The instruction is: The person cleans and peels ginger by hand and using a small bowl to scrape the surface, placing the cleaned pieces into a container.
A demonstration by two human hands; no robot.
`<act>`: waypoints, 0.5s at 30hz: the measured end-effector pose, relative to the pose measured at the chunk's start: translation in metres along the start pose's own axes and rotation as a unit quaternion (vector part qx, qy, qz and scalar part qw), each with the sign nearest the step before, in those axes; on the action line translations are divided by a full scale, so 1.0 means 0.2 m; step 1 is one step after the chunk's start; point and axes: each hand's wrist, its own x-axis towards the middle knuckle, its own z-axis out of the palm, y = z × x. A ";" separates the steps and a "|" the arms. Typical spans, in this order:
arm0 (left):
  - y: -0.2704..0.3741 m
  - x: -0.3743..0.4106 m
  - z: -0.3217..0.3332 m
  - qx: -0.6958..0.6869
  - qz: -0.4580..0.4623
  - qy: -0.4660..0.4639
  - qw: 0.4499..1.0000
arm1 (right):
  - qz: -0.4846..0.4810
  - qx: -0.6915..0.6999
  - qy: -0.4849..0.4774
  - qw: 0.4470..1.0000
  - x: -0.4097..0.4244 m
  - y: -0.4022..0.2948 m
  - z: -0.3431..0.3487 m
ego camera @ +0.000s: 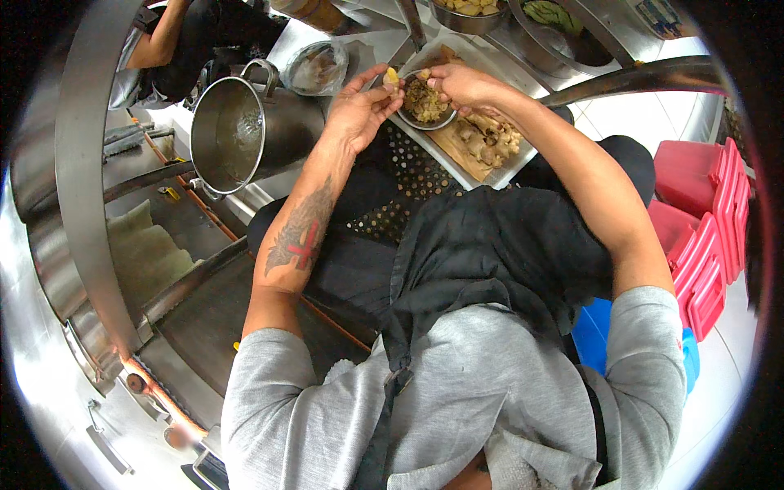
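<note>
My left hand (362,109) pinches a yellow piece (391,77), which looks like peeled ginger, beside the rim of a metal bowl. Across from it, my right hand (465,87) has its fingers closed around a small yellowish bit (424,74); whether a tool is also in that hand is hidden. Brown and pale scraps (424,105) fill much of the metal bowl (436,127) below both hands. That bowl stands in a pale plastic tray (468,181), where knobbly ginger-like roots (490,146) lie near my right wrist.
A tall steel pot (294,122) holding clear liquid stands to the left, near a plastic-wrapped container (316,66). Yellow pieces (468,6) fill a pan at the top. Metal bars (631,79) cross nearby. Red lidded bins (689,165) stand right. Another person's arm (160,40) shows upper left.
</note>
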 end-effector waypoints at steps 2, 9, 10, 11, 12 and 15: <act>0.01 0.01 0.01 -0.014 0.007 -0.005 1.000 | 0.008 -0.048 -0.012 0.999 0.05 0.05 0.00; 0.06 0.00 0.08 0.006 0.047 0.029 0.998 | -0.038 -0.201 0.095 0.974 0.00 -0.06 -0.03; 0.07 0.01 0.10 0.019 0.051 0.040 0.998 | -0.105 -0.233 0.134 0.957 0.02 -0.03 -0.04; 0.08 0.01 0.11 0.029 0.059 0.022 0.998 | -0.067 -0.211 0.123 0.967 0.02 -0.01 -0.06; 0.09 0.01 0.10 0.039 0.067 0.008 0.997 | -0.031 -0.189 0.108 0.976 -0.03 -0.05 -0.05; 0.08 0.01 0.12 0.030 0.092 -0.006 0.995 | -0.087 -0.126 0.153 0.976 -0.02 -0.04 -0.05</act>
